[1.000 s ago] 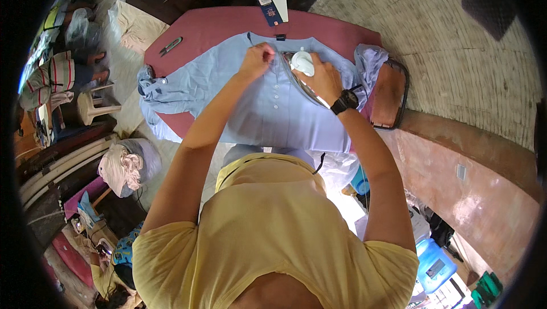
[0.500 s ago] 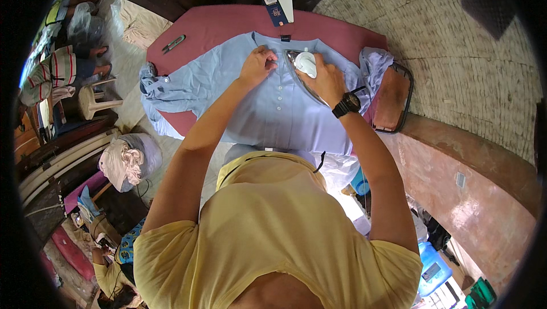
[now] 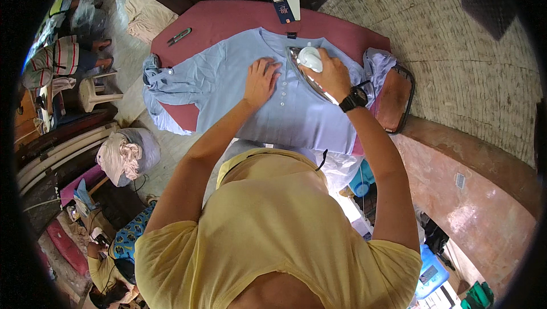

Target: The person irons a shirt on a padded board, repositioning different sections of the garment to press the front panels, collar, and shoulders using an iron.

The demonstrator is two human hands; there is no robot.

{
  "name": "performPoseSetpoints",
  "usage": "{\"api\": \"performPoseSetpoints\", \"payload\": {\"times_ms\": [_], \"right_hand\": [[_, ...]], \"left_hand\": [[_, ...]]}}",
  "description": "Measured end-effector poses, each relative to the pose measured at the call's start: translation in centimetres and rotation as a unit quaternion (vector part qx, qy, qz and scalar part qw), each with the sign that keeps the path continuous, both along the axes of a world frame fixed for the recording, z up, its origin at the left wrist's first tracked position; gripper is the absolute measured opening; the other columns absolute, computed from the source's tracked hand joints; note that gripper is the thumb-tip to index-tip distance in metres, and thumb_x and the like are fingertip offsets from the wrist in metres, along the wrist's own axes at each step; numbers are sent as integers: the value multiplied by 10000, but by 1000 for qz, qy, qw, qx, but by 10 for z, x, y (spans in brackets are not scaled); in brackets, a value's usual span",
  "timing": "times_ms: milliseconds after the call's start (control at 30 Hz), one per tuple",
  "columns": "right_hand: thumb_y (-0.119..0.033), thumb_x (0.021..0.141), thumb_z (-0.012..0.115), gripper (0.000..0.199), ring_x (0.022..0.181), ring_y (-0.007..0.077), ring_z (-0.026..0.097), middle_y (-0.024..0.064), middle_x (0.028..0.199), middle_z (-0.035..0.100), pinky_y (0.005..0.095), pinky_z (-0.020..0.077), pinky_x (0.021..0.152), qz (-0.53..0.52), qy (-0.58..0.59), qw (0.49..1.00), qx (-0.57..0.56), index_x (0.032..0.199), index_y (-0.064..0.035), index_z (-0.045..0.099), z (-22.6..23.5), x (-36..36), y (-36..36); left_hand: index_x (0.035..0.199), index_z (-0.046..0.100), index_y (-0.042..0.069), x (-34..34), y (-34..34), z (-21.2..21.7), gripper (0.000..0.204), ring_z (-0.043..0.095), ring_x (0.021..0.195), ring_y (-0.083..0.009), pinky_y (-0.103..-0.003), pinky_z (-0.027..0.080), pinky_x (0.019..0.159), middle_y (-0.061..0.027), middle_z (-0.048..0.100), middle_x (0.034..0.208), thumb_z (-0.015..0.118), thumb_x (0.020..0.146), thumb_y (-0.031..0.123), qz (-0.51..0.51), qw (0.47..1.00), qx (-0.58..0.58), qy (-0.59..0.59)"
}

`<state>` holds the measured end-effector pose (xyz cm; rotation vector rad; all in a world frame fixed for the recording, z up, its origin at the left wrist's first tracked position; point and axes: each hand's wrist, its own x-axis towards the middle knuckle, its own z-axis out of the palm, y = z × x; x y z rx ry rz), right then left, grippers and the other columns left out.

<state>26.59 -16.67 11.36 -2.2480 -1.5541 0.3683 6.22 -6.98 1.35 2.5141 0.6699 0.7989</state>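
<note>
A light blue buttoned shirt [image 3: 233, 101] lies spread over the red-covered ironing board [image 3: 222, 15], its collar at the far side and one sleeve crumpled at the left. My right hand [image 3: 332, 78], with a black watch on the wrist, is wrapped round the handle of a white and silver iron [image 3: 310, 59]. The iron rests on the shirt to the right of its button row. Left of the buttons, my left hand [image 3: 262, 83] lies flat on the cloth with its fingers stretched out, holding nothing.
Thread snips [image 3: 180, 37] and a dark tag [image 3: 282, 8] beside a white card lie on the board's far part. A metal-framed rest [image 3: 393, 99] juts out at the right end. Left are a stool [image 3: 94, 93], a clothes bundle [image 3: 128, 158] and other people.
My left hand has flattened onto the shirt, its fingers now stretched out where they were curled. The iron, still in my right hand, has shifted slightly. Fabric near the collar looks smoother.
</note>
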Motion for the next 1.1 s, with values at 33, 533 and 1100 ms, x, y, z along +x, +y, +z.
{"api": "performPoseSetpoints", "payload": {"times_ms": [33, 533, 1100], "right_hand": [[-493, 833, 717, 557, 789, 443, 685, 245, 823, 695, 538, 542, 656, 9, -8, 1000, -10, 1174, -80, 561, -4, -2, 2], [-454, 830, 728, 540, 753, 438, 686, 241, 807, 695, 535, 544, 631, 9, -1, 1000, -3, 1153, -64, 540, -15, -10, -7], [-456, 838, 722, 592, 785, 464, 671, 253, 859, 694, 551, 528, 673, 66, 1, 997, -30, 1224, -56, 516, -8, -47, 35]], "left_hand": [[1147, 611, 115, -3, -6, -2, 293, 515, 1129, -303, -463, 415, 934, -82, 552, 1189, 674, 865, 165, -11, 1000, -14, 3], [1236, 615, 142, -17, -36, -11, 367, 451, 1255, -323, -481, 368, 1033, -87, 515, 1281, 668, 893, 259, -91, 994, -56, 13], [1101, 655, 127, 1, 148, -1, 340, 540, 1094, -311, -431, 412, 900, -83, 625, 1114, 764, 818, 280, 128, 990, -40, 43]]}}
